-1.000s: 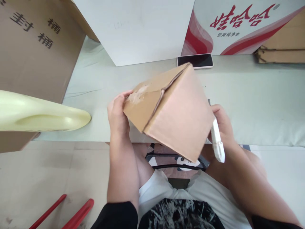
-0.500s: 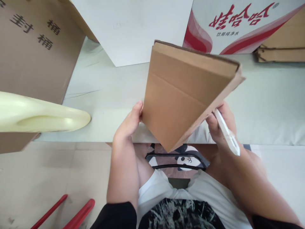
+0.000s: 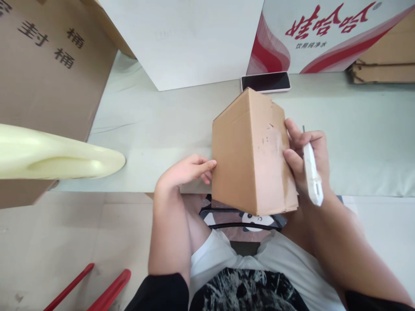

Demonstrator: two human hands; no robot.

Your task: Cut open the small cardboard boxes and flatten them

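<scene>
A small brown cardboard box [image 3: 231, 151] is held tilted over the near edge of the table, a side with torn-looking edges and small dark marks turned to the right. At its left edge, my left hand [image 3: 191, 169] grips it with the thumb in front; some fingers are hidden behind. My right hand [image 3: 308, 151] is closed round a white utility knife [image 3: 311, 175], whose thin dark tip points away from me. Fingers of that same hand also press on the box's right side.
A phone [image 3: 266, 82] lies beyond the box, against a white and red carton [image 3: 207, 47]. Large brown cartons [image 3: 58, 82] stand at left, flattened cardboard [image 3: 384, 73] at back right. A pale yellow curved object [image 3: 65, 153] juts in from the left over the table [image 3: 155, 129].
The box has been lowered and turned, so its marked side now shows. The phone behind it has come into view. My right hand has shifted with the knife still in it.
</scene>
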